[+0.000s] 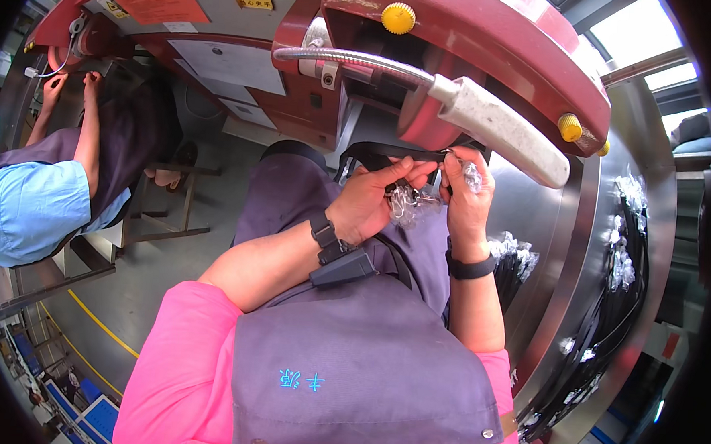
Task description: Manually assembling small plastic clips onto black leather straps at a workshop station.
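Close in front of the red machine's wheel (432,113), both my hands hold a black strap, probably a belt (387,150). My left hand (369,198) pinches it between thumb and fingers, palm turned up. Against that palm hangs a bunch of shiny metal pieces in clear plastic wrap (409,205), which look like buckles. My right hand (468,192) grips the strap's end with thumb and forefinger. Another bit of clear wrap (472,177) shows at its fingers. The strap loops down behind my left hand, where part of it is hidden.
A pale lamp head (505,129) on a flexible metal neck (356,57) hangs just above my right hand. On the right, a metal trough (560,313) holds several black straps (607,340) with plastic-wrapped ends. At the left, a co-worker in blue (43,206) sits at another machine.
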The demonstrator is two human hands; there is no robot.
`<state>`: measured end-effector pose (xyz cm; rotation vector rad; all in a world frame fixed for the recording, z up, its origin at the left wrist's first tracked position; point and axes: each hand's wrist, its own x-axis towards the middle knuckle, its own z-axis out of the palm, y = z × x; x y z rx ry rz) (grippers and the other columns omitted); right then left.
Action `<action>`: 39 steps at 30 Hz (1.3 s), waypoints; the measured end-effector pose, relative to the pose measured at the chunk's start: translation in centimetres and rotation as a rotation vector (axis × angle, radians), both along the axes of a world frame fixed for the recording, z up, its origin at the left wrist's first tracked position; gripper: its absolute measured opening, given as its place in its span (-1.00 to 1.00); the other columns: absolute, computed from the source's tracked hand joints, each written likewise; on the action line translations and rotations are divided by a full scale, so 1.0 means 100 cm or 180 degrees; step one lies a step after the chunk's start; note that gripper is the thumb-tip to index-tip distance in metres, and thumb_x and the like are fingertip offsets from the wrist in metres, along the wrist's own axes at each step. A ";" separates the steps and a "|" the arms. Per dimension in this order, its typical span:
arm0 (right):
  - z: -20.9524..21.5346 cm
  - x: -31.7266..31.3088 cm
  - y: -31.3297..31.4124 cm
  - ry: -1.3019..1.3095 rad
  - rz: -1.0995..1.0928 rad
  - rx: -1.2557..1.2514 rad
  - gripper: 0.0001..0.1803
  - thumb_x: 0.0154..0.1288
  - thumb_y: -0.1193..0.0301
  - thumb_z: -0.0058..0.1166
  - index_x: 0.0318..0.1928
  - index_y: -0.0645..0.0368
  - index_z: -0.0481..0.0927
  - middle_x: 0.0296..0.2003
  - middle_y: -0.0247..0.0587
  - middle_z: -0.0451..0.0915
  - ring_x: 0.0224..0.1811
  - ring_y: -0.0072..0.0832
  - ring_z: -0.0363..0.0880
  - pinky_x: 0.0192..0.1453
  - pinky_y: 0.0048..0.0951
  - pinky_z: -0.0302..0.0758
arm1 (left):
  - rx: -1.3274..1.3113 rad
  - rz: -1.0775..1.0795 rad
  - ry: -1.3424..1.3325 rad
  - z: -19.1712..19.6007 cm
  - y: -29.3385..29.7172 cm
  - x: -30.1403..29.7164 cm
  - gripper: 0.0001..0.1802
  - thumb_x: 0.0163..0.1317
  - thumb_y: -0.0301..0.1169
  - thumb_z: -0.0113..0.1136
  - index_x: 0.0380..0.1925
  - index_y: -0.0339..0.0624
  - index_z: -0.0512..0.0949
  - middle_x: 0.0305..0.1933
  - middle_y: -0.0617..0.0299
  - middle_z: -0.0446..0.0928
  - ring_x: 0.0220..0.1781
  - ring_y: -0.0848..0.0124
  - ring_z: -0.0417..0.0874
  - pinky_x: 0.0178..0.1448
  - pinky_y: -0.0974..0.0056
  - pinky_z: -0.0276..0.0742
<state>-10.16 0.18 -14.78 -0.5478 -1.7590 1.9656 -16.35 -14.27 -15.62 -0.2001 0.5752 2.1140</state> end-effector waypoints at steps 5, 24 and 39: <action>-0.001 -0.003 0.000 -0.0051 -0.0023 -0.0087 -0.88 0.34 0.42 0.11 -0.17 0.19 0.55 -0.55 -0.41 0.44 -0.62 -0.75 0.27 -0.61 -0.69 0.19 | -0.0021 0.0010 -0.0067 -0.003 0.001 -0.001 -0.77 0.32 -0.41 0.13 -0.13 -0.36 0.51 -0.02 -0.07 0.59 0.01 0.33 0.62 0.10 0.26 0.55; -0.005 -0.004 -0.003 -0.0080 -0.0162 -0.0096 -0.91 0.32 0.45 0.13 -0.21 0.17 0.56 -0.53 -0.43 0.48 -0.61 -0.76 0.29 -0.63 -0.70 0.18 | -0.0021 0.0030 -0.0249 -0.002 0.000 -0.002 -0.75 0.31 -0.41 0.15 -0.11 -0.38 0.50 0.01 -0.06 0.57 0.00 0.33 0.61 0.12 0.23 0.55; 0.006 -0.001 -0.002 -0.0137 -0.0315 0.0000 -0.89 0.31 0.44 0.12 -0.21 0.20 0.57 -0.54 -0.42 0.46 -0.61 -0.76 0.27 -0.63 -0.70 0.16 | 0.0053 -0.0016 -0.0289 0.003 0.006 0.001 -0.79 0.34 -0.42 0.11 -0.12 -0.32 0.51 0.04 -0.04 0.56 0.00 0.36 0.61 0.12 0.28 0.54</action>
